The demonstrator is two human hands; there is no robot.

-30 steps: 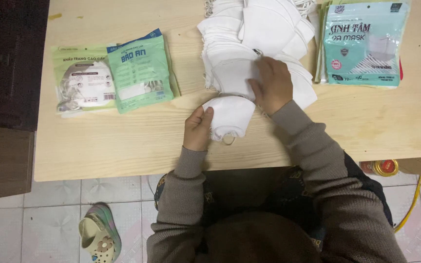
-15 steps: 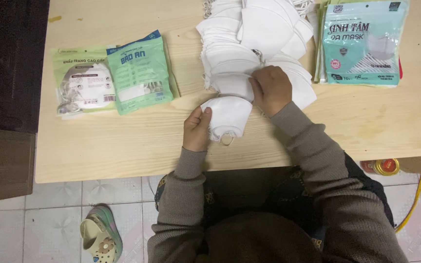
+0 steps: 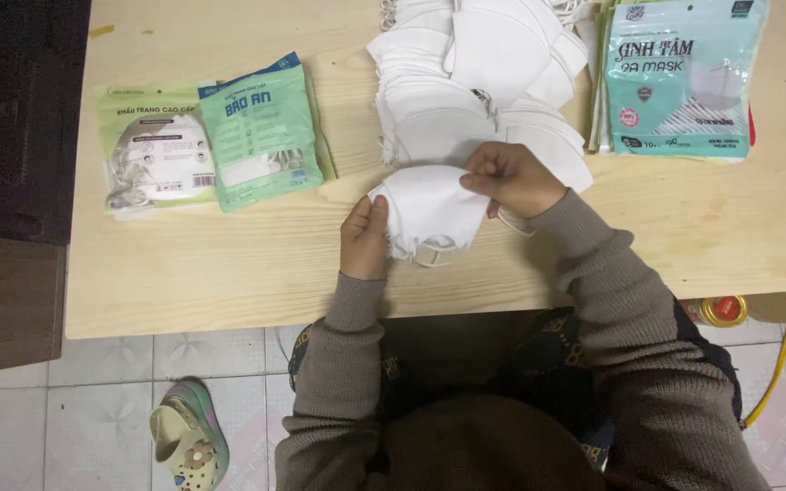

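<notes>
A small stack of white folded face masks (image 3: 429,214) lies near the front of the wooden table (image 3: 229,264). My left hand (image 3: 364,238) grips its left edge. My right hand (image 3: 509,177) pinches its upper right edge. Just behind them spreads a large pile of loose white masks (image 3: 475,82), reaching to the table's far edge.
Two green mask packets (image 3: 261,132) lie overlapping at the left of the table. A teal stack of mask packets (image 3: 680,77) sits at the far right. Below the table are tiled floor, a slipper (image 3: 188,441) and a yellow hose (image 3: 770,382).
My right hand has shifted slightly down and toward me, drawing the held masks clear of the big pile. The left hand stays on the left edge.
</notes>
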